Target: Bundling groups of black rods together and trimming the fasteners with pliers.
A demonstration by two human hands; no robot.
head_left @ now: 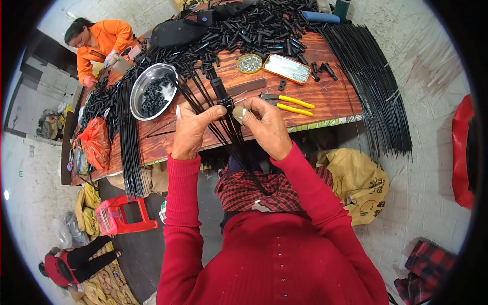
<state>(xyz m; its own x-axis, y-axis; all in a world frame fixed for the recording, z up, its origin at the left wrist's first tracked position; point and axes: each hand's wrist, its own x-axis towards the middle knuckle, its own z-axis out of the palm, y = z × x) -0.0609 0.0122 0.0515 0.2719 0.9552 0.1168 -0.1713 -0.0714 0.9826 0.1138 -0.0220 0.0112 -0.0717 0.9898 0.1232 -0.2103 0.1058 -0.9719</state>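
Slender black rods [231, 133], gathered at a black cylindrical tube [219, 90], are held between both hands above the near edge of a reddish wooden table [340, 103]. At the left, a red plastic stool [122, 213] is seen below a gathered orange-red plastic bag [95, 145], whose contents cannot be made out. Farther back, a person in orange [114, 35] is seen at the table. A narrow sheaf of thin black rods [129, 145] is laid over the edge, and beside it small black rings [153, 99] are heaped in a round silvery metal bowl [135, 94]. By the left hand [195, 127], the slender rods are pinched, thumb and fingers closed. By the right hand [267, 124], they are pinched just below the tube; whether a thin silvery pin [240, 100] there is also gripped cannot be told. Beyond, small silvery pieces are held in a round yellow-rimmed dish [238, 63], and slim silvery pins in a rectangular red-rimmed tin [308, 76]. Yellow-handled pliers [297, 100] are laid nearer. Dark printing [377, 185] is borne by a creased yellow sack [351, 178] below, its contents hidden. Rightmost on the table, a broad black sheaf of rods [376, 86] is laid overhanging
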